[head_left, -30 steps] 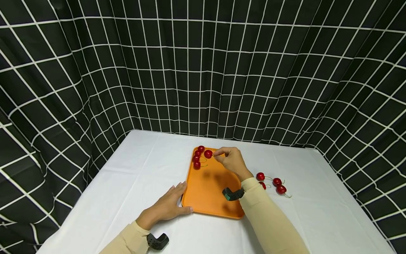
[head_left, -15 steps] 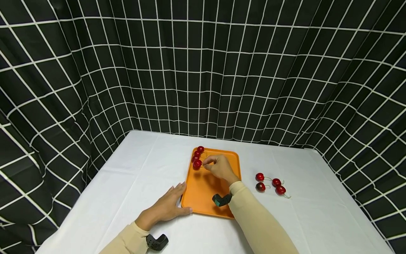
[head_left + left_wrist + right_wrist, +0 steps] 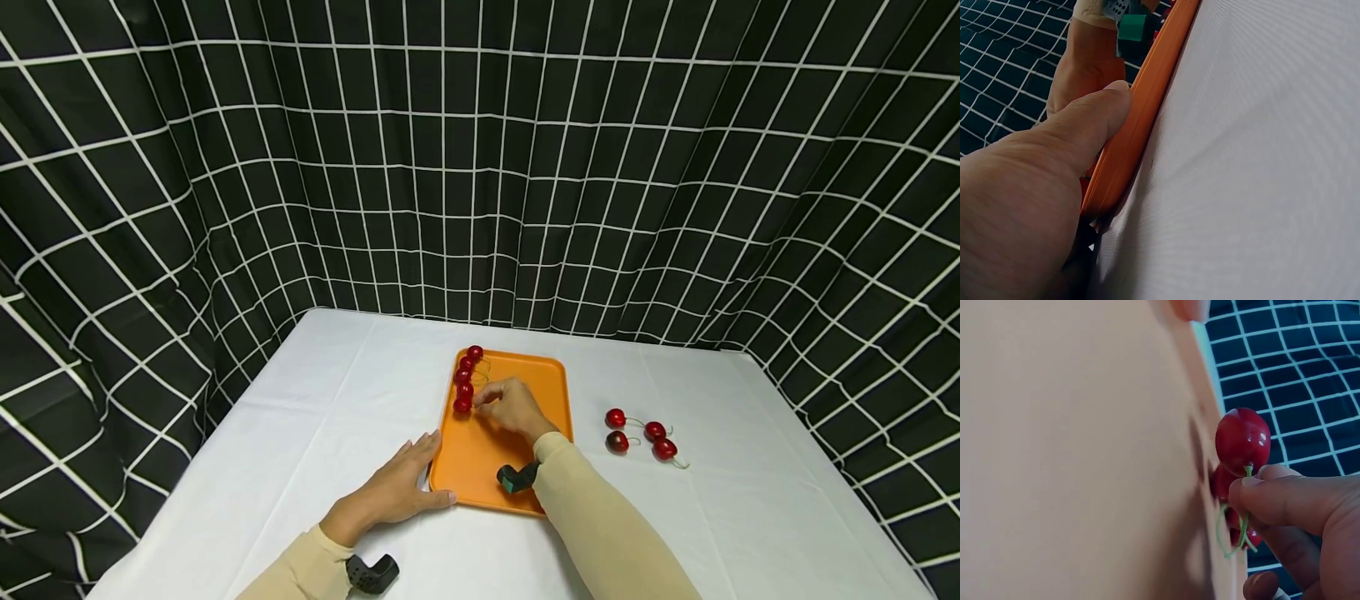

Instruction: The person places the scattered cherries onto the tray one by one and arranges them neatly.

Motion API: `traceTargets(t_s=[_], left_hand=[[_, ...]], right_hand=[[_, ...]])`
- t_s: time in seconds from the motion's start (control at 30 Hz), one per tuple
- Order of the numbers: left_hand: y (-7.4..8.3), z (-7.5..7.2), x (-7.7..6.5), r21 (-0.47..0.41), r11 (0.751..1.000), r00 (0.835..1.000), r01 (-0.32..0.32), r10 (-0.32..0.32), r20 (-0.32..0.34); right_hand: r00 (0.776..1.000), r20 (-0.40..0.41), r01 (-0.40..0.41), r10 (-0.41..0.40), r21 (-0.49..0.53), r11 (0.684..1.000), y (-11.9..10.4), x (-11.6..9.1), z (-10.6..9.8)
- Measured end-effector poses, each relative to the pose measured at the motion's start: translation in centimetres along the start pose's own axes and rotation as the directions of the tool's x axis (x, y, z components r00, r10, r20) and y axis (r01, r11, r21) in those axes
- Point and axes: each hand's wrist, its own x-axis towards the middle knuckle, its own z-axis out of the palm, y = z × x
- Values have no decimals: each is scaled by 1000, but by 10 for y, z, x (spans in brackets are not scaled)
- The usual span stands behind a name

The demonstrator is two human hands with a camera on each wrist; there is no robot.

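Note:
An orange tray (image 3: 476, 471) lies on the white-covered table. By its stem my right hand (image 3: 517, 408) pinches a red cherry (image 3: 462, 406), thumb against fingers. In the right wrist view the same cherry (image 3: 1242, 439) is large, its green stem running between the fingertips. Several other cherries (image 3: 464, 377) form a row along the tray's left edge, just beyond the held one; their stems point right. My left hand (image 3: 393, 487) rests at the tray's near left corner with straight fingers along the side. Its thumb (image 3: 1094, 115) lies against the orange rim in the left wrist view.
Right of the tray, several more cherries (image 3: 656, 431) with stems lie on the white cloth (image 3: 720, 517). A black curtain with a white grid (image 3: 495, 192) surrounds the table at the back and both sides.
My right hand has carried the cherry left and nearer along the tray, from near the far end down to the near end of the row. My left hand has stayed in place.

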Motion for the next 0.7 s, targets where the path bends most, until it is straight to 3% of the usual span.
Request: traceTargets(t_s=[0.7], left_hand=[[-1,0,1,-14,1000,1000,-9,9,4]], right_hand=[[1000,-7,-11,11,-102,995,3,6,9]])
